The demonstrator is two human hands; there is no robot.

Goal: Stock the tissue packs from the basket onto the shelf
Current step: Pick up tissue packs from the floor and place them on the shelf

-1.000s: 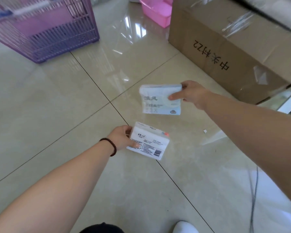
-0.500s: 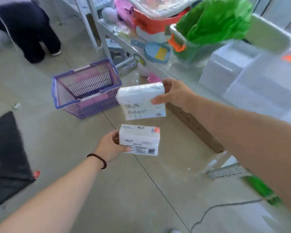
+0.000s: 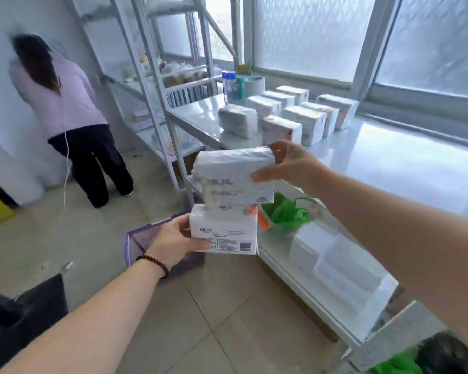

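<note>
My right hand (image 3: 289, 163) grips a white tissue pack with pale blue print (image 3: 234, 179), held in front of the white shelf top (image 3: 389, 160). Just below it, my left hand (image 3: 173, 238) holds a second white tissue pack with an orange corner mark (image 3: 223, 229). Several tissue packs (image 3: 292, 114) stand in rows on the shelf top, near the window. The purple basket (image 3: 138, 238) sits on the floor behind my left hand, mostly hidden by it.
A person in a pink top (image 3: 65, 103) bends by the wall at left. White metal racks (image 3: 152, 76) stand behind. The lower shelf holds a green bag (image 3: 287, 214) and white boxes (image 3: 335, 260). A black object (image 3: 25, 314) lies at lower left.
My view has lifted from the floor to the shelf. Both hands have risen with their tissue packs, and the basket now lies below and behind them.
</note>
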